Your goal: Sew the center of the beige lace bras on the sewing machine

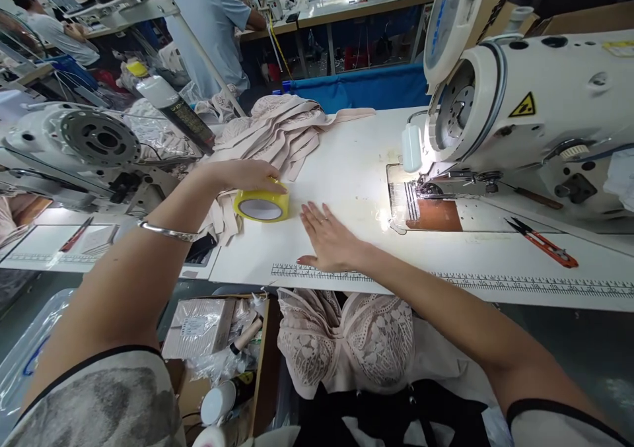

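My left hand [250,173] grips the top edge of a roll of yellow tape [286,210], which stands on the white sewing table [341,170]. Some of its fingers are hidden behind the roll. To the right, my right hand [327,241] lies flat on the tabletop with its fingers spread, just above the printed ruler [292,271], and holds nothing. Beige lace-trimmed garment pieces [277,130] are heaped behind the roll. On my lap, below the table edge, rest beige lace bras [374,341].
A sewing machine [545,103] fills the right side, with orange thread snips [542,242] in front. Another machine [84,150] and a tilted spray bottle [173,110] stand left. An open box [265,368] of supplies sits below. People work at the back.
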`<state>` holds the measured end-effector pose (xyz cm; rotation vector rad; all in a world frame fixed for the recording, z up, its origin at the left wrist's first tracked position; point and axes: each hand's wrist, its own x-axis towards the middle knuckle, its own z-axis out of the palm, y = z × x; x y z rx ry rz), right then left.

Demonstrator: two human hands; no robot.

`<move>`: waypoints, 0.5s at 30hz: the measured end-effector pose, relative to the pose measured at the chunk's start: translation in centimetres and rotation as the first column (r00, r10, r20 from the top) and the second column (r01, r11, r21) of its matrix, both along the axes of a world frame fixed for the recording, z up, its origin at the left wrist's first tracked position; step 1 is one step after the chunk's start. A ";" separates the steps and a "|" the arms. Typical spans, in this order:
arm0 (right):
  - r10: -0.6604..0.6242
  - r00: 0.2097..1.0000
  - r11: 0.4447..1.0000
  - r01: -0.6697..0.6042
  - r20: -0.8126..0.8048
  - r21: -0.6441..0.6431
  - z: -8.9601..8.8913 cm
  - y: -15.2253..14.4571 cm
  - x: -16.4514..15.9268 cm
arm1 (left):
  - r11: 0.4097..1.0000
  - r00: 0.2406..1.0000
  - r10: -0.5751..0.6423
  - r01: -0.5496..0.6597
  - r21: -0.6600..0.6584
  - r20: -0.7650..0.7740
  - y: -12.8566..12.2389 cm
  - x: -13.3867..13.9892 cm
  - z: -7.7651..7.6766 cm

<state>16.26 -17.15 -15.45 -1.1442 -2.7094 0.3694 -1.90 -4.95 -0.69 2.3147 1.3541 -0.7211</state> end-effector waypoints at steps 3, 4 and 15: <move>0.028 0.999 1.000 -0.028 -0.025 -0.012 0.3 0.6 -1.0 | 1.000 0.999 0.003 -0.002 0.017 -0.031 -0.2 0.3 -0.1; 0.028 0.999 0.999 -0.029 -0.042 -0.024 0.4 0.8 -1.1 | 1.000 0.999 0.003 -0.002 0.019 -0.039 -0.2 0.4 -0.1; -0.275 0.961 0.960 0.276 0.042 -0.036 0.3 -1.5 9.3 | 0.999 0.997 0.039 -0.038 0.016 -0.069 -0.5 0.3 -0.2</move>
